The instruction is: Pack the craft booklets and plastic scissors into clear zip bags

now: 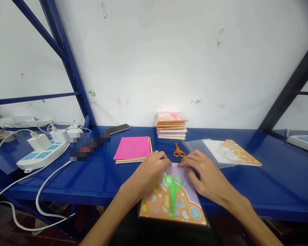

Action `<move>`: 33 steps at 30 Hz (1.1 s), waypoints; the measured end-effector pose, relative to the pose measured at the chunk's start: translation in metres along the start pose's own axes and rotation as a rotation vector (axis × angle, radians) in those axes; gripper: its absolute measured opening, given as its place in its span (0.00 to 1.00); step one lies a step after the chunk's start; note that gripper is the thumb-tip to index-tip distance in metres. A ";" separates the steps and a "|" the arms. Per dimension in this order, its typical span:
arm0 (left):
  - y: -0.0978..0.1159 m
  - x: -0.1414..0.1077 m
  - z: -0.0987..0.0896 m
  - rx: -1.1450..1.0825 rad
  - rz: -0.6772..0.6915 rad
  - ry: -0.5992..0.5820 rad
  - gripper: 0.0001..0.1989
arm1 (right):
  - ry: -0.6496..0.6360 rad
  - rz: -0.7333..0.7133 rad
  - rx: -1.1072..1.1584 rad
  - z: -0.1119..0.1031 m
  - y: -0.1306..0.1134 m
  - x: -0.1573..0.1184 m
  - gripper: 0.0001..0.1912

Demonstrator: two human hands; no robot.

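Nearest us, a clear-wrapped packet (156,212) with a patterned card overhangs the front edge of the blue table (279,188), probably so our hands can get at its far end. Green scissors (172,198) lie lengthwise along its middle; inside or on top of the film, we can't tell. Our left hand (151,171) and right hand (202,171) flank that far end, fingers curled narrow, likely steadying it evenly; pinching or just pressing, can't tell. Just beyond, orange scissors (179,152) sit between pink-topped sheets (133,148) and a clear sleeve (201,150) with white and patterned card, all seemingly within easy reach. Farthest, a packet stack (171,128) stands near the wall, presumably out of our way.
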State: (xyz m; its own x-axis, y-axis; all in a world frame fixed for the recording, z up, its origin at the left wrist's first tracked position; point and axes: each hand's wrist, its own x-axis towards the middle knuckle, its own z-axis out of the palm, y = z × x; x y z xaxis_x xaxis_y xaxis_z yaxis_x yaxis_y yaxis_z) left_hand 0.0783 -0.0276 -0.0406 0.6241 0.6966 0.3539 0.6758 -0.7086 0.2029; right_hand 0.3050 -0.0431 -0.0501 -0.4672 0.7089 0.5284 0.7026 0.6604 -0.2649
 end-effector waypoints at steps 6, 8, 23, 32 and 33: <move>0.007 -0.004 -0.010 -0.105 0.023 -0.029 0.16 | -0.057 0.026 0.055 -0.002 -0.003 0.000 0.17; 0.008 -0.005 -0.014 -0.113 -0.038 -0.023 0.15 | -0.045 0.072 0.048 -0.003 -0.001 -0.001 0.16; 0.013 -0.005 -0.011 -0.122 0.035 -0.059 0.15 | -0.032 0.021 0.036 0.002 -0.003 0.002 0.20; 0.011 -0.006 -0.020 -0.169 -0.011 -0.096 0.16 | -0.002 0.074 -0.057 0.000 0.003 -0.002 0.20; 0.011 -0.006 -0.019 -0.180 0.008 -0.095 0.16 | -0.005 0.045 -0.048 0.000 0.002 -0.002 0.20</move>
State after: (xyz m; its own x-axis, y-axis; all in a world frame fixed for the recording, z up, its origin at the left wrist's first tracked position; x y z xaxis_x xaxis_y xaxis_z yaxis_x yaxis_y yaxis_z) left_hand 0.0747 -0.0416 -0.0228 0.6693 0.6923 0.2700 0.5951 -0.7169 0.3631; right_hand 0.3077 -0.0430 -0.0517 -0.4374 0.7387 0.5128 0.7475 0.6157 -0.2492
